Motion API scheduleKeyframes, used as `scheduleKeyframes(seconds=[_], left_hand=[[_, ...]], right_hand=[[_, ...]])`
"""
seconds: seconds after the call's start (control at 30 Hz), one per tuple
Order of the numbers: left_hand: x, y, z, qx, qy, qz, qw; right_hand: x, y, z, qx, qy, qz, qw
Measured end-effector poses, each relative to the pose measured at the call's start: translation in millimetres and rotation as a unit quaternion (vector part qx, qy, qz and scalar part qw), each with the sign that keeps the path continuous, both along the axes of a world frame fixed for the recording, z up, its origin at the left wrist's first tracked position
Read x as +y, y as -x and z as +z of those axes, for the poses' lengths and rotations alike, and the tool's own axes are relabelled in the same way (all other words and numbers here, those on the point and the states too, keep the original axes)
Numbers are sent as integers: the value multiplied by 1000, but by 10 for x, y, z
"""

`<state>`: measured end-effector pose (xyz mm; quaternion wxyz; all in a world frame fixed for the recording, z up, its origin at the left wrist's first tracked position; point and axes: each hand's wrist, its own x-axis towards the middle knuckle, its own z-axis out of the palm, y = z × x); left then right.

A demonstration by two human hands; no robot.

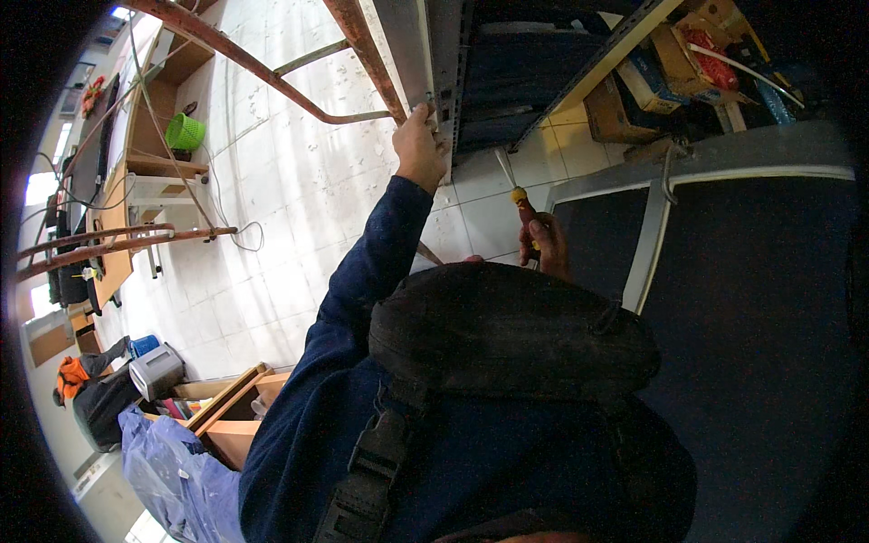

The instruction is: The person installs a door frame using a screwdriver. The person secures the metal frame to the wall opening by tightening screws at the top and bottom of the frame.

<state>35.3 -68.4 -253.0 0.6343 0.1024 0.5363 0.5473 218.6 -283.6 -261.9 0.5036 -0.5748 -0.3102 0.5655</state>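
My left hand (420,152), at the end of a dark blue sleeve, is closed on the edge of a grey metal upright (413,54). Its fingertips are partly hidden against the metal. Beside it stands a dark metal shelving frame with perforated edges (463,63). Lower and to the right, my right hand (550,246) grips a screwdriver (520,201) with a red and yellow handle. The shaft points up and away, apart from the upright. My black chest bag (507,330) hides part of the space below the right hand.
A rusty tubular metal frame (272,77) rises close to my left hand. Dark glazed panels with a grey frame (640,253) stand on the right. Cardboard boxes (608,110) fill a shelf at upper right. A green basket (185,132) and wooden furniture (231,418) are at left.
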Motion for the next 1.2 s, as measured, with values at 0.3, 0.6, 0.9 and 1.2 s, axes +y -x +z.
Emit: scheduleKeyframes(seconds=[0.3,0.6,0.9,1.2], left_hand=[[23,20,-44,-34,-54,-34,997],[-20,-81,86,-39,-53,-8,998],[-49,-139,152,-6,-43,29,999],[-83,-138,133,4,-67,-16,998]], right_hand=[[-16,-20,49,-24,28,32,999],[-78,-20,-26,-21,12,17,1000],[-121,32,17,-2,4,-8,1000],[-134,0,13,-25,11,13,1000]])
